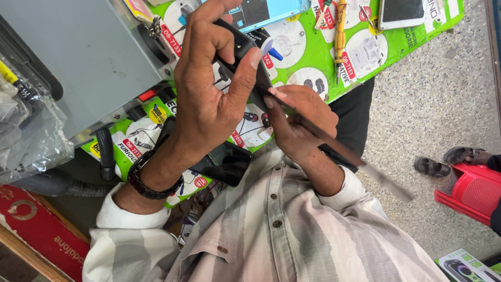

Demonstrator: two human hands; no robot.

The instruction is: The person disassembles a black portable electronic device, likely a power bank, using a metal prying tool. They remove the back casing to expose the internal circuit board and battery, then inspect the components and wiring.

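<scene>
My left hand, with a black wristwatch on it, is raised and grips a small black device between thumb and fingers. My right hand sits just below and to the right of it. It pinches a long thin flat metal tool whose tip rests against the lower edge of the device. The tool's free end sticks out to the lower right, past my sleeve. Under my hands lies a bright green printed mat.
On the mat lie a black phone by my left wrist, a light blue phone, another phone and a yellow screwdriver. A grey box and plastic bags stand left. A red stool and someone's sandalled feet are right.
</scene>
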